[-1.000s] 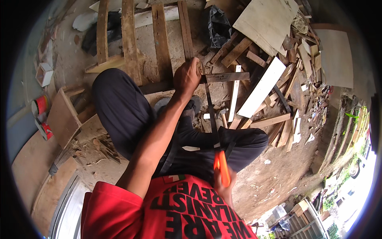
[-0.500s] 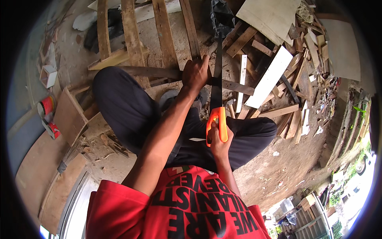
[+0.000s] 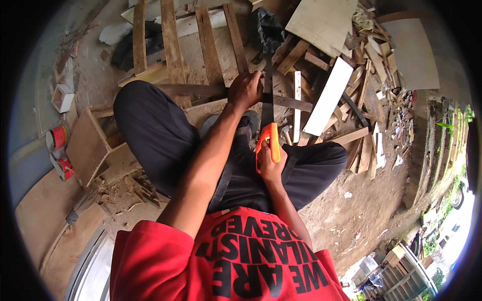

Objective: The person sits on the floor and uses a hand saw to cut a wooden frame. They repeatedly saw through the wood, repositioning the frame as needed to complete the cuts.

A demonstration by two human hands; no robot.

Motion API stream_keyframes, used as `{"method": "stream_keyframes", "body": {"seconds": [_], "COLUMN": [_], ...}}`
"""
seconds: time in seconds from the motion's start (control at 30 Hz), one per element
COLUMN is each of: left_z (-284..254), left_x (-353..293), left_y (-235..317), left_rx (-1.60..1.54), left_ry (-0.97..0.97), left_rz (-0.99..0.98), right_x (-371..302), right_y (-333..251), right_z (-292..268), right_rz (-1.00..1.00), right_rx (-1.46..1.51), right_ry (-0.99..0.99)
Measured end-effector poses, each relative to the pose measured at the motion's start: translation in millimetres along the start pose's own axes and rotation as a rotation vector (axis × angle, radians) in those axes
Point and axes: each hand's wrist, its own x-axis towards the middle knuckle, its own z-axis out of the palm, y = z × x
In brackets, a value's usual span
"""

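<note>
My right hand (image 3: 272, 164) is wrapped around the orange handle of a handsaw (image 3: 274, 139). Its dark blade points away from me and lies across a narrow, dark wooden strip (image 3: 290, 102), just right of my left hand. The strip runs sideways in front of my shins. Closed over it, my left hand (image 3: 245, 92) grips it near the blade; the fingers' undersides are hidden. The far tip of the blade reaches toward a black plastic bag (image 3: 269, 31), where its end is hard to make out.
Beyond the strip lies a slatted wooden frame (image 3: 173, 45). To the right are a white board (image 3: 329, 98), a large pale panel (image 3: 321, 25) and a heap of wood offcuts (image 3: 374, 65). An open wooden box (image 3: 88, 148) and a red tin (image 3: 59, 135) stand at the left.
The saw and my right hand have slid slightly forward, away from my body. My left hand keeps its grip on the strip. The whole view has shifted a little.
</note>
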Motion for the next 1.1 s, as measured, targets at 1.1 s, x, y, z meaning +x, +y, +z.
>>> {"method": "stream_keyframes", "body": {"seconds": [1.1], "left_z": [-373.8], "left_x": [59.5], "left_y": [85.9], "left_rx": [0.318], "left_ry": [0.45], "left_rz": [0.342], "right_x": [0.7], "right_y": [-249.6], "right_z": [63.3], "right_rz": [-1.01], "right_rx": [-0.08], "right_ry": [-0.37]}}
